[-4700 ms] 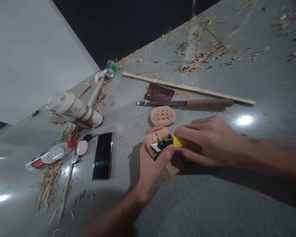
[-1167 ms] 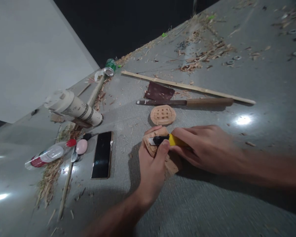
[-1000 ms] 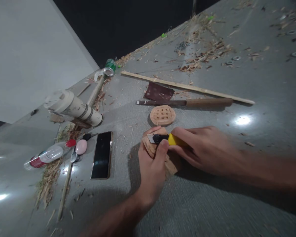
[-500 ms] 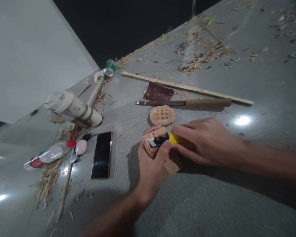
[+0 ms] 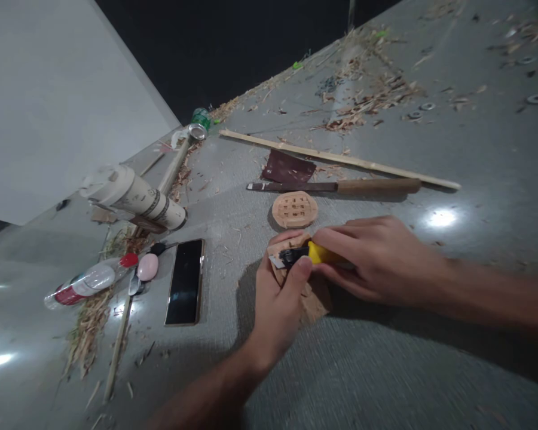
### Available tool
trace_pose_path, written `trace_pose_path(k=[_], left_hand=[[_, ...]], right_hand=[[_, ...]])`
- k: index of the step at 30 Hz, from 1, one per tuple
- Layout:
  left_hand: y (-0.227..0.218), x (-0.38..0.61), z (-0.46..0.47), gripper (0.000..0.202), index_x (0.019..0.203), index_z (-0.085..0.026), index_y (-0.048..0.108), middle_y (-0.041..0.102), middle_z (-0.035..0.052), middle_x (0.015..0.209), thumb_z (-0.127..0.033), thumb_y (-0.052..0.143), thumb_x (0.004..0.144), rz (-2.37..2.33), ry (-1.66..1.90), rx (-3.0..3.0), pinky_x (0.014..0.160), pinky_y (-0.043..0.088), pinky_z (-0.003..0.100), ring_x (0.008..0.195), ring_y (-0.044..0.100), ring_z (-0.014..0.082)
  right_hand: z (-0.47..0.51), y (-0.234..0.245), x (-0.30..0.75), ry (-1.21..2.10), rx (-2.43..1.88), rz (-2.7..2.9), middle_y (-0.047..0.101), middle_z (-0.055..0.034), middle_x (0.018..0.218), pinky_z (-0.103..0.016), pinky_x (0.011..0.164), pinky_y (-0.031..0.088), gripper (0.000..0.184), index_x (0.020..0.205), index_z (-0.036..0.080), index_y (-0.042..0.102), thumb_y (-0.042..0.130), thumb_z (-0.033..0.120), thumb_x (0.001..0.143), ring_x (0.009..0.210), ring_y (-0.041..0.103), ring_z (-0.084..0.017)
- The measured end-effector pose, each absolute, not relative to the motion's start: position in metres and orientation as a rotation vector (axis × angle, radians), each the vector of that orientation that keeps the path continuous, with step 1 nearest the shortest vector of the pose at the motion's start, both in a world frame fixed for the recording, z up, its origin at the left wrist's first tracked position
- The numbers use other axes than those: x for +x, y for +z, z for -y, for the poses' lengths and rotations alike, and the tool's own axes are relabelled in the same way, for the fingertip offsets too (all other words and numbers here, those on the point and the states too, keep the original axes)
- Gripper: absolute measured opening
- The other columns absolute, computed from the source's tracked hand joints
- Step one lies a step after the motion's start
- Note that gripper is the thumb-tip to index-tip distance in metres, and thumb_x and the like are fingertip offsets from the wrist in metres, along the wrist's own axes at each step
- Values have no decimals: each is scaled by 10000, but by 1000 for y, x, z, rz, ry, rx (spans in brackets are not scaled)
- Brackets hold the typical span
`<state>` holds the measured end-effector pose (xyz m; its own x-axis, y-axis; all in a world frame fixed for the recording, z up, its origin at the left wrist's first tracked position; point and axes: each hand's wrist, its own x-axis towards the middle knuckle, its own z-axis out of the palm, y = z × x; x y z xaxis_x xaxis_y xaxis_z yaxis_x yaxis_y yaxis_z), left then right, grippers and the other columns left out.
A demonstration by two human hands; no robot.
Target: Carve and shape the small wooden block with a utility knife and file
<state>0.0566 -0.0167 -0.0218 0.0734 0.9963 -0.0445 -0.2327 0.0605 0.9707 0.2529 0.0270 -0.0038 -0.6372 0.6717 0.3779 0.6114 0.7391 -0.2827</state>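
Observation:
My left hand (image 5: 278, 298) is closed round a light brown wooden block (image 5: 316, 301), its thumb lying along the near side by the blade. In my right hand (image 5: 372, 257) is a yellow and black utility knife (image 5: 325, 252), gripped by its handle. The knife's blade points left and lies against the upper part of the block; the fingers partly hide the contact. Just beyond my hands rests an oval wooden piece (image 5: 295, 209) with several small square holes.
Behind the oval piece lie a wooden-handled knife (image 5: 376, 187), a dark red sheet (image 5: 289, 166) and a long thin stick (image 5: 341, 158). To the left are a phone (image 5: 185, 283), stacked paper cups (image 5: 137, 197), a plastic bottle (image 5: 87, 283) and a green can (image 5: 199, 123). Wood shavings (image 5: 381, 98) litter the surface.
My left hand and the wooden block have shifted slightly right and tilted. The utility knife has turned a little, less of its blade showing.

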Motion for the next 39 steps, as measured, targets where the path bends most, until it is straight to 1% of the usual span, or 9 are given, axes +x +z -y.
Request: trace_pose_path(k=[7, 10, 13, 16, 19, 23, 26, 33, 39], left_hand=[[-20, 58, 18, 345, 1274, -258, 725, 775, 77, 1310, -484, 793, 1022, -1105, 1244, 999, 1148, 563, 407, 1248, 731, 245], [-18, 57, 17, 350, 1275, -257, 733, 759, 79, 1349, -464, 810, 1003, -1143, 1225, 994, 1184, 540, 434, 1279, 714, 260], [-16, 56, 15, 402, 1304, -265, 725, 751, 72, 1322, -418, 850, 954, -1142, 1226, 963, 1079, 587, 389, 1194, 721, 241], [-16, 54, 15, 456, 1326, -272, 716, 746, 57, 1211, -383, 875, 913, -1130, 1200, 953, 948, 607, 328, 1090, 717, 217], [-17, 52, 15, 476, 1330, -293, 717, 731, 48, 1185, -374, 885, 892, -1133, 1181, 970, 952, 605, 328, 1090, 702, 218], [-20, 52, 16, 503, 1342, -310, 708, 722, 51, 1260, -371, 890, 878, -1126, 1169, 994, 997, 598, 360, 1101, 686, 222], [-20, 52, 17, 508, 1346, -307, 701, 718, 52, 1285, -357, 890, 877, -1115, 1158, 1000, 1008, 587, 359, 1104, 675, 218], [-19, 50, 17, 556, 1373, -311, 691, 716, 37, 1143, -383, 907, 866, -1089, 1141, 1007, 906, 592, 314, 1017, 671, 203], [-17, 52, 18, 530, 1352, -313, 710, 710, 45, 1200, -357, 900, 859, -1100, 1149, 973, 936, 588, 321, 1040, 662, 205]], right_hand=[[-20, -9, 244, 241, -1146, 2406, 574, -4, 637, -321, 560, 222, 480, 926, 218, 584, 343, 552, 1172, 533, 442, -154], [-21, -9, 245, 262, -1157, 2410, 564, -1, 623, -310, 556, 224, 482, 929, 222, 585, 336, 559, 1166, 528, 450, -158], [-25, -9, 249, 279, -1111, 2445, 594, -9, 654, -320, 568, 222, 432, 928, 228, 576, 360, 530, 1150, 539, 471, -163], [-29, -11, 254, 242, -1058, 2472, 616, -12, 680, -340, 591, 210, 387, 932, 237, 575, 407, 519, 1135, 565, 495, -172], [-31, -12, 258, 205, -1034, 2491, 615, -7, 666, -355, 606, 187, 387, 921, 241, 580, 431, 533, 1127, 560, 486, -173], [-34, -11, 261, 209, -1019, 2510, 638, -15, 680, -371, 617, 171, 392, 916, 238, 591, 435, 532, 1123, 561, 491, -173], [-35, -9, 264, 221, -981, 2539, 608, -11, 654, -370, 616, 185, 393, 915, 245, 599, 425, 530, 1120, 572, 487, -182], [-36, -4, 265, 302, -1050, 2543, 641, -19, 687, -394, 630, 223, 346, 898, 307, 578, 392, 548, 1062, 618, 488, -225], [-37, -4, 266, 248, -957, 2594, 596, -11, 662, -373, 631, 185, 342, 897, 253, 592, 469, 505, 1094, 599, 482, -190]])
